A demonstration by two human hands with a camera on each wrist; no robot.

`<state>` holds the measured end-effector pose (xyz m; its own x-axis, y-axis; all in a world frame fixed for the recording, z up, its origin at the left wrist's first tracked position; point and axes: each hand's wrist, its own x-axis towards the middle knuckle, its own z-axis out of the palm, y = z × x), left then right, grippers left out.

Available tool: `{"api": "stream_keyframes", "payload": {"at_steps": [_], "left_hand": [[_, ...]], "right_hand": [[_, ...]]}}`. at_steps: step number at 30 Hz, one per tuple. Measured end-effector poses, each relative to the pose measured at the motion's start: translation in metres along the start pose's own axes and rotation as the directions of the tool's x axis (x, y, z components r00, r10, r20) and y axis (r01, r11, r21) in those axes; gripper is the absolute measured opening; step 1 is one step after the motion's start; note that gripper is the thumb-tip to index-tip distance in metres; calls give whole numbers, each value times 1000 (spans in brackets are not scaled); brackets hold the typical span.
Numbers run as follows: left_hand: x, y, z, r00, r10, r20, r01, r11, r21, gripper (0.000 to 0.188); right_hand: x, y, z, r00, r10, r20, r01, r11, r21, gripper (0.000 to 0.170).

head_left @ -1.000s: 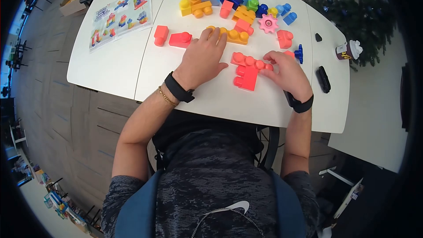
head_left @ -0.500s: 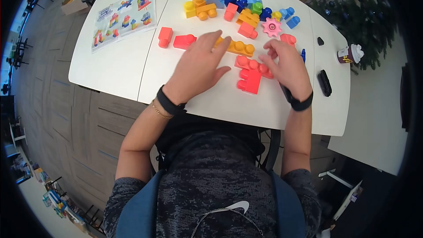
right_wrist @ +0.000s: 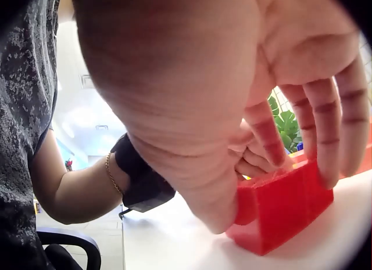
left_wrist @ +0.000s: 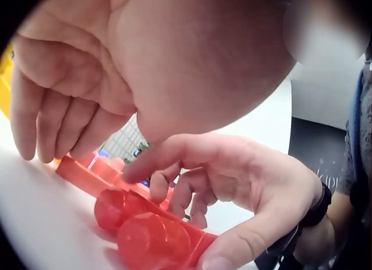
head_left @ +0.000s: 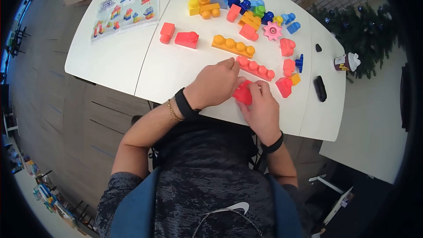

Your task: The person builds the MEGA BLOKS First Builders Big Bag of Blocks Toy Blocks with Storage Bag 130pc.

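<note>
My right hand (head_left: 263, 111) pinches a red toy building block (head_left: 243, 92) close to the table's near side, thumb on one face and fingers on the other. Two round studs show on the red block (left_wrist: 154, 241) in the left wrist view. My left hand (head_left: 214, 83) is beside it, fingers fairly straight and pointing down in the left wrist view, with nothing gripped. Its fingertips are right at the left end of a long coral block (head_left: 255, 68) with a row of studs. Beyond that lies a long orange block (head_left: 232, 46).
Coral blocks (head_left: 187, 39) lie to the left, and others (head_left: 284, 87) to the right near a blue piece (head_left: 299, 63). A pink gear (head_left: 272, 31) and mixed blocks sit at the back. Also around are a picture sheet (head_left: 126, 11), a black case (head_left: 320, 88) and a cup (head_left: 346, 62).
Both hands have come nearer the table's front edge, the left moving right and the right moving left. The red block, earlier up against the long coral block, is now apart from it.
</note>
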<state>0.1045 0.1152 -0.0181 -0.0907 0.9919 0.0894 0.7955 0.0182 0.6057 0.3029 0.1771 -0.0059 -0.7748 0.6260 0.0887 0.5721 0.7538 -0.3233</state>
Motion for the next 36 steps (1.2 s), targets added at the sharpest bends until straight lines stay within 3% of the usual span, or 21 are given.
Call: {"api": "stream_keyframes", "payload": {"at_steps": [4, 6, 7, 9, 10, 12, 14, 15, 17, 19, 21, 22, 24, 26, 31, 33, 36], "left_hand": [[14, -4, 26, 994, 106, -31, -109, 982, -155, 45], [19, -6, 30, 940, 321, -111, -339, 907, -249, 47], [20, -5, 25, 939, 324, -114, -343, 907, -244, 47], [16, -6, 7, 935, 255, -246, -303, 936, -180, 44], [10, -6, -5, 936, 261, -235, -306, 936, -177, 44], [-4, -11, -33, 944, 144, -298, -194, 970, -148, 37], [-12, -29, -48, 873, 94, -478, -105, 994, 4, 35], [-16, -40, -57, 855, 8, -519, -13, 1000, -5, 39], [-18, -64, -67, 806, 27, -592, 126, 968, 216, 42], [-20, -84, -69, 846, 9, -532, 111, 975, 192, 42], [-20, -94, -67, 879, -11, -476, 100, 982, 161, 42], [-21, -90, -67, 904, -22, -426, 87, 987, 135, 39], [-23, -80, -65, 928, -30, -371, 75, 991, 107, 36], [-25, -69, -61, 948, -90, -305, 117, 991, 72, 34], [-21, -58, -47, 964, -49, -261, 74, 994, 86, 28], [-18, -60, -42, 946, 7, -323, 39, 990, 134, 30], [-18, -60, -41, 966, -48, -253, 76, 992, 103, 40]], "right_hand": [[-6, 3, -6, 993, -43, 112, 38, 998, 48, 63], [-4, 7, -4, 991, -57, 119, 50, 997, 58, 63], [-3, 9, -4, 990, -62, 125, 54, 996, 71, 63], [7, 10, -4, 993, -60, 105, 53, 996, 68, 63], [11, 10, -4, 994, -58, 97, 52, 997, 63, 63], [20, 11, -3, 997, -29, 67, 23, 997, 78, 62], [26, 11, -4, 999, 29, 28, -32, 991, 127, 60], [29, 10, -5, 999, 38, 24, -41, 990, 138, 60], [34, 10, -6, 990, 137, 22, -139, 977, 162, 58], [38, 13, -4, 986, 165, -4, -161, 971, 176, 59], [42, 22, 3, 985, 86, -149, -44, 962, 269, 60], [45, 26, 1, 985, 89, -148, -47, 962, 268, 60], [52, 33, 0, 984, -88, -156, 128, 953, 273, 62], [56, 31, 0, 989, -61, -133, 98, 952, 291, 65], [67, 26, 19, 997, 40, -63, -22, 966, 259, 74], [61, 29, 15, 988, -32, -151, 69, 965, 252, 78], [28, 51, -15, 965, 119, -235, -77, 981, 181, 63]]}}
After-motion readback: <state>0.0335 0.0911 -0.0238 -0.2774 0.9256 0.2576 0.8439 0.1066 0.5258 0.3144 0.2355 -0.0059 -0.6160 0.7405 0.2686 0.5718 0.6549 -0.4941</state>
